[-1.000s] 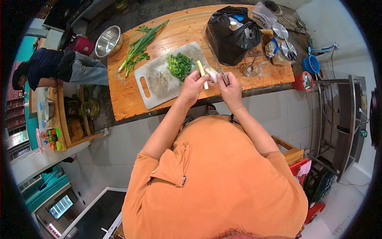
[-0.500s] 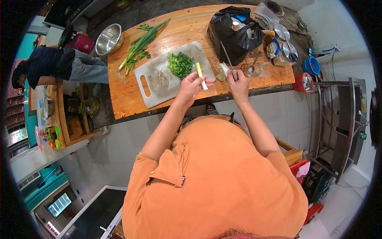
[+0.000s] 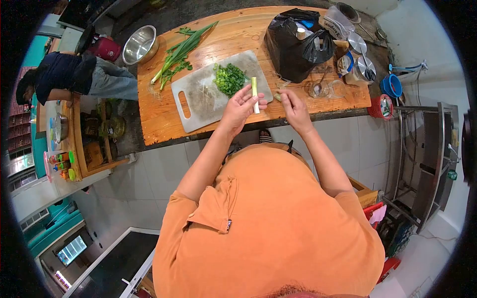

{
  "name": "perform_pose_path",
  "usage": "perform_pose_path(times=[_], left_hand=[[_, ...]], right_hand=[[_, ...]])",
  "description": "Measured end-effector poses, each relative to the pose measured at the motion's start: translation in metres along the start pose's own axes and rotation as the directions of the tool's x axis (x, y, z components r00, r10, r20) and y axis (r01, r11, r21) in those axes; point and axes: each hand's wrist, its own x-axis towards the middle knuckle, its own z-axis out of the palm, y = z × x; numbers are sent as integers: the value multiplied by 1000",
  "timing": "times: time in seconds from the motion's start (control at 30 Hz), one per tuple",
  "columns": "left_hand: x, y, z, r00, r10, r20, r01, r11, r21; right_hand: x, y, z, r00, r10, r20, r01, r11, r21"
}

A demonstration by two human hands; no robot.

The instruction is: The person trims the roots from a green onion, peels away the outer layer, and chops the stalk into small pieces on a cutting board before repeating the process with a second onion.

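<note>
My left hand (image 3: 239, 108) pinches a pale spring onion stalk (image 3: 254, 85), held upright over the near right edge of the cutting board (image 3: 201, 107). Chopped green onion (image 3: 229, 79) is heaped on the board just beyond my fingers. My right hand (image 3: 296, 111) is closed at the table's front edge, right of the board, around the knife seen there half a second earlier; its blade is hardly visible at this angle. A few brownish-green scraps (image 3: 278, 96) show by my right fingertips. Whole spring onions (image 3: 181, 54) lie at the far left of the board.
On the wooden table (image 3: 159, 124) stand a steel bowl (image 3: 139, 45), a black plastic bag (image 3: 293, 54) and glass jars (image 3: 316, 89). Lidded containers (image 3: 357, 72) crowd the right end. A blue bucket (image 3: 391, 85) is beyond it. Another person (image 3: 79, 77) stands at the left.
My right hand has turned, so the knife blade that pointed away no longer shows clearly. The stalk in my left hand has swung more upright. The view has shifted slightly.
</note>
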Motion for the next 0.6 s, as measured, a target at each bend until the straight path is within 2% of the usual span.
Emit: perform_pose_path(times=[0.03,0.1,0.2,0.3,0.43,0.5,0.53,0.6], left_hand=[[1,-1,-1,1000,-15,-1,15,1000,6],[3,-3,-3,1000,-31,1,31,999,12],[2,-4,0,999,-25,31,24,999,42],[2,-4,5,1000,5,-3,-4,992,125],[1,-2,7,999,-25,22,22,992,126],[0,-2,9,999,-26,22,24,993,118],[0,-3,10,1000,-26,14,24,992,122],[2,-4,10,1000,-26,9,24,992,127]], right_hand=[[-2,-9,-2,1000,1,0,-1,1000,-1],[-3,-24,-7,985,-73,157,76,997,-14],[-1,-32,-7,974,-154,168,166,984,-59],[2,-35,-14,967,-74,244,113,982,-152],[5,-30,-19,988,-76,133,102,975,-196],[8,-25,-20,999,-50,15,52,988,-143],[8,-25,-21,999,-50,14,51,989,-141],[6,-28,-25,984,-122,133,144,975,-171]])
